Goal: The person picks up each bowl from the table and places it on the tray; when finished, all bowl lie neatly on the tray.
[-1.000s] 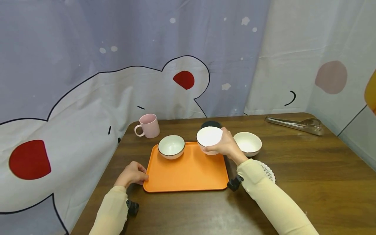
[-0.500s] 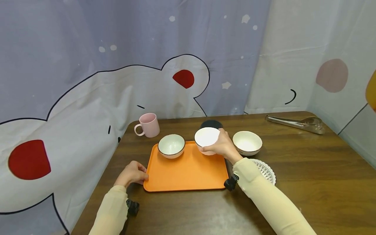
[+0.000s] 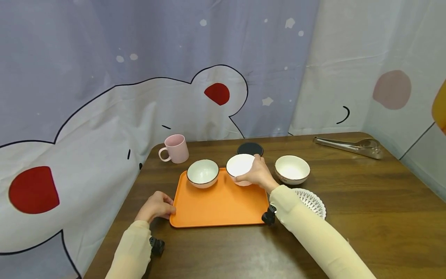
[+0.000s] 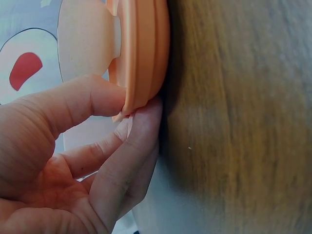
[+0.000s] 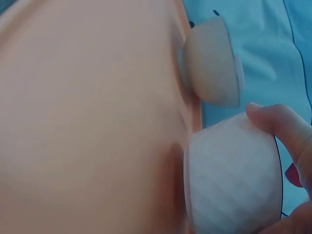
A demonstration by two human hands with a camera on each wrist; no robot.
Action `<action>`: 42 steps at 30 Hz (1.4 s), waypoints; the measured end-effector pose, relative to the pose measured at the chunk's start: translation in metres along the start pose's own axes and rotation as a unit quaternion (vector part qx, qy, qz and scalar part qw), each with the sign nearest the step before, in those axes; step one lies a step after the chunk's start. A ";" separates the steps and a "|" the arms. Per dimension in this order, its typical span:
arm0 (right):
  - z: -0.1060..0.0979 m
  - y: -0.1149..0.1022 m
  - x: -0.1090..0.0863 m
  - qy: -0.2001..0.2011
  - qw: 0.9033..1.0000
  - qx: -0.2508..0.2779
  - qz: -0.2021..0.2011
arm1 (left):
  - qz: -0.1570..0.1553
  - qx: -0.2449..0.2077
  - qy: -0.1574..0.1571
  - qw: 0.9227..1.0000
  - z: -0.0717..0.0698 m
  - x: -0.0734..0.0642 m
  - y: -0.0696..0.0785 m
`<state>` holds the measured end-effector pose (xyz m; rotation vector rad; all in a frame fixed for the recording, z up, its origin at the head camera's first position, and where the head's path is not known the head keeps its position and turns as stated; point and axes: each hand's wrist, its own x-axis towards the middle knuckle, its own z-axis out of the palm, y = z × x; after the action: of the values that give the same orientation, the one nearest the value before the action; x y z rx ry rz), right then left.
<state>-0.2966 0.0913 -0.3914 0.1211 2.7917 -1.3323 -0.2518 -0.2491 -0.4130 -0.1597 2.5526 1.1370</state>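
An orange tray (image 3: pixel 216 211) lies on the wooden table. My left hand (image 3: pixel 157 206) pinches its left edge, thumb (image 4: pixel 100 97) on the upper rim and fingers underneath in the left wrist view. Toward the back right of the tray, my right hand (image 3: pixel 258 173) grips a white bowl (image 3: pixel 239 164) by its side, thumb and fingers near the rim. The right wrist view shows this bowl's faceted outer wall (image 5: pixel 234 180), upright and close over the tray. A second bowl (image 3: pixel 203 174), pale green inside with a dark rim, stands at the tray's back left.
Behind the tray are a pink mug (image 3: pixel 176 149) at left and a black round coaster (image 3: pixel 250 148). To the right stand a cream bowl (image 3: pixel 292 169) and a white lattice-edged dish (image 3: pixel 313 203), partly behind the right sleeve. Metal tongs (image 3: pixel 348 146) lie at the back right.
My right hand has carried the white bowl a little left and slightly down toward the tray, uncovering more of the coaster and lattice-edged dish. The left hand has stayed at the tray's edge.
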 end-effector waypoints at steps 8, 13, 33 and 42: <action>0.002 0.003 0.002 -0.024 0.999 -0.010 0.019 | 0.002 -0.002 -0.003 1.000 0.001 0.000 0.001; 0.003 0.002 0.003 -0.051 0.998 -0.008 0.044 | 0.003 -0.002 -0.003 1.000 0.001 0.000 0.000; -0.041 0.001 -0.039 -0.028 0.997 -0.067 -0.009 | -0.005 0.002 -0.010 1.000 0.001 0.001 0.001; -0.053 0.012 -0.055 -0.016 0.997 -0.065 -0.034 | -0.002 0.008 -0.006 1.000 0.001 -0.001 0.002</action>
<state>-0.2414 0.1369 -0.3632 -0.0001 2.8682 -1.1498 -0.2509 -0.2468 -0.4121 -0.1533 2.5479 1.1129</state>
